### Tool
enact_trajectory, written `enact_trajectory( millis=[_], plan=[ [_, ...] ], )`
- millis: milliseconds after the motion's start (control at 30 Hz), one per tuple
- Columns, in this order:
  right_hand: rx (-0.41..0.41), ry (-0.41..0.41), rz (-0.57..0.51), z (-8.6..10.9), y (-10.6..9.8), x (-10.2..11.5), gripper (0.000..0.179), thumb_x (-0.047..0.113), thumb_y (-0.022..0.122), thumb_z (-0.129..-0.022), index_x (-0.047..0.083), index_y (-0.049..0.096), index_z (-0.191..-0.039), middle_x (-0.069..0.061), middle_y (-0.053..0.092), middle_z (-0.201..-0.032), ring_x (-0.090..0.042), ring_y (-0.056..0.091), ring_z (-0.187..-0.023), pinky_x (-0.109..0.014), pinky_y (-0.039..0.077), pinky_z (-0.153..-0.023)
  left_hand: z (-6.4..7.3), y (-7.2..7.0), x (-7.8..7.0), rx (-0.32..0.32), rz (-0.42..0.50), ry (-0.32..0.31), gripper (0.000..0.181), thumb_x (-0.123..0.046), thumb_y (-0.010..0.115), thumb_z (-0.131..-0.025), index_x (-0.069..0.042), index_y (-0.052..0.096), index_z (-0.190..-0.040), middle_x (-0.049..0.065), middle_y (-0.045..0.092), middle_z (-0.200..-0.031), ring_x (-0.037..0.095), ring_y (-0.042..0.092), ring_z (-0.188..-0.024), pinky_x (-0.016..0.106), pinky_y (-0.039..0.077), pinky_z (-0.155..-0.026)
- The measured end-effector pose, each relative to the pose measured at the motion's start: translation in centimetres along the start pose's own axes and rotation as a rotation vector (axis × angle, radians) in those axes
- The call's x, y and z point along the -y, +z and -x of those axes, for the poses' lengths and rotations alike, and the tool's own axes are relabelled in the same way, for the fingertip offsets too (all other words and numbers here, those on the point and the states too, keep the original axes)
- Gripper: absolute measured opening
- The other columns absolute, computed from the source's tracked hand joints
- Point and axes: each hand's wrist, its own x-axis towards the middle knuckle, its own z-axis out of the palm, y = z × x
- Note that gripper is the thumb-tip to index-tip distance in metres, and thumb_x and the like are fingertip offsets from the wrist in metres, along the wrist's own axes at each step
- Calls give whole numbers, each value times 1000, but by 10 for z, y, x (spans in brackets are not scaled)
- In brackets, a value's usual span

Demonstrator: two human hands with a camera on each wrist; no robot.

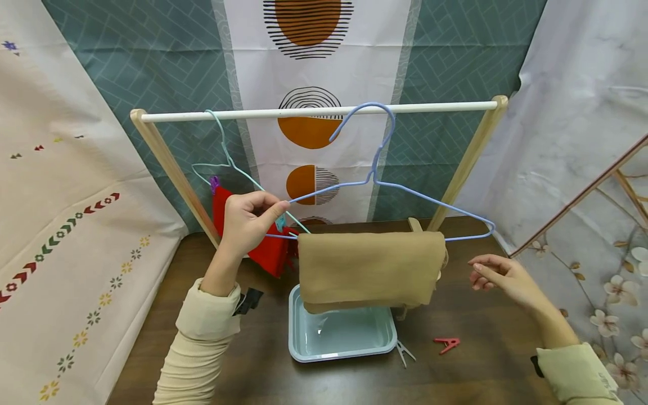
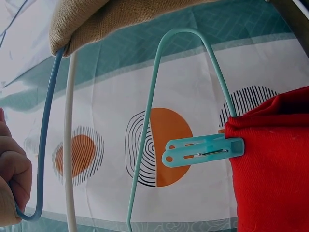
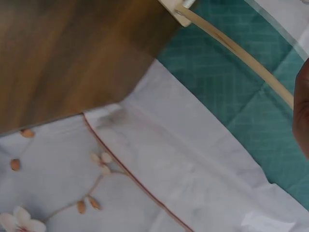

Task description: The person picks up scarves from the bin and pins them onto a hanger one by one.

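Observation:
My left hand (image 1: 248, 219) pinches the left shoulder of a blue clothes hanger (image 1: 376, 166) between thumb and fingers. A folded brown cloth (image 1: 369, 270) drapes over the hanger's bottom bar and hangs above the basin. The blue hook overlaps the rail in the head view. Out to the right, past the hanger's end, my right hand (image 1: 506, 278) hovers with loosely bent fingers and holds nothing. In the left wrist view, a red cloth (image 2: 275, 159) is fastened to a mint-green hanger (image 2: 149, 101) by a turquoise clothespin (image 2: 203, 149).
The rack's white rail (image 1: 430, 108) spans wooden legs, with the mint-green hanger hooked at its left. On the brown table sit a pale blue basin (image 1: 344, 356), a grey clothespin (image 1: 403, 352) and a red clothespin (image 1: 448, 344). Patterned curtains surround the table.

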Motion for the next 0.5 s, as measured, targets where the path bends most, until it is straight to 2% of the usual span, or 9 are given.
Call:
enact_trajectory(
  millis=[200, 300, 400, 500],
  plan=[
    [-52, 9, 79, 4, 8, -21, 23, -4, 52, -89, 12, 61, -102, -2, 67, -77, -16, 63, -64, -30, 51, -54, 1, -1, 1, 2, -3, 6, 8, 10, 67, -74, 7, 65, -67, 3, 54, -53, 7, 36, -42, 19, 31, -37],
    [-60, 29, 100, 9, 14, -32, 23, -3, 57, -86, 10, 61, -105, 1, 67, -81, -13, 64, -68, -28, 52, -56, 2, -1, 1, 2, 1, 8, 8, 11, 67, -73, 7, 65, -67, 1, 55, -54, 7, 36, -42, 20, 31, -37],
    [-68, 26, 131, 14, 21, -45, 25, -4, 62, -82, 1, 59, -107, 0, 66, -86, -10, 64, -74, -26, 52, -60, 1, -1, 0, -1, 7, 6, 8, 11, 67, -73, 7, 65, -67, 1, 56, -54, 7, 37, -42, 19, 32, -38],
    [-81, 20, 201, 21, 29, -62, 30, -1, 67, -79, -5, 58, -107, 5, 65, -90, -9, 62, -78, -23, 50, -63, 1, -1, -1, -6, 9, 3, 7, 11, 67, -73, 7, 65, -67, 7, 55, -53, 7, 38, -43, 19, 33, -38]
  ],
)
